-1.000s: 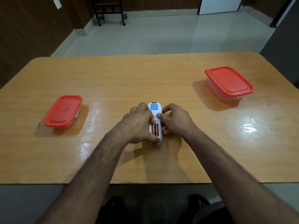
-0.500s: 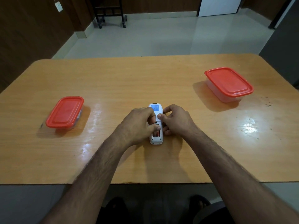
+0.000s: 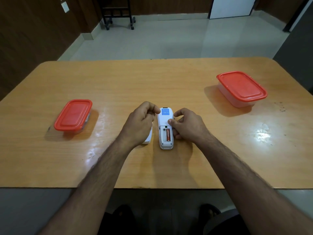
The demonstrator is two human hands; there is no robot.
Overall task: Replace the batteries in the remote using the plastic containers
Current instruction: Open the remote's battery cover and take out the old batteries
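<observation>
A white remote (image 3: 164, 118) lies face down at the middle of the table, its battery bay uncovered. One orange battery (image 3: 167, 135) sits in the right slot and the left slot is bare. My right hand (image 3: 188, 126) grips the remote's right side with the thumb on its back. My left hand (image 3: 140, 122) hovers just left of the remote, fingertips pinched together as if on a small battery that the fingers hide. The white battery cover (image 3: 148, 139) lies on the table under that hand.
A small red-lidded plastic container (image 3: 73, 114) stands at the left of the wooden table (image 3: 118, 85), and a larger one (image 3: 241, 88) stands at the far right. Both lids are on. The near table edge runs just below my forearms.
My left hand has lifted off the battery bay and drawn left with pinched fingers. The left slot now shows bare and the cover is visible beside the remote.
</observation>
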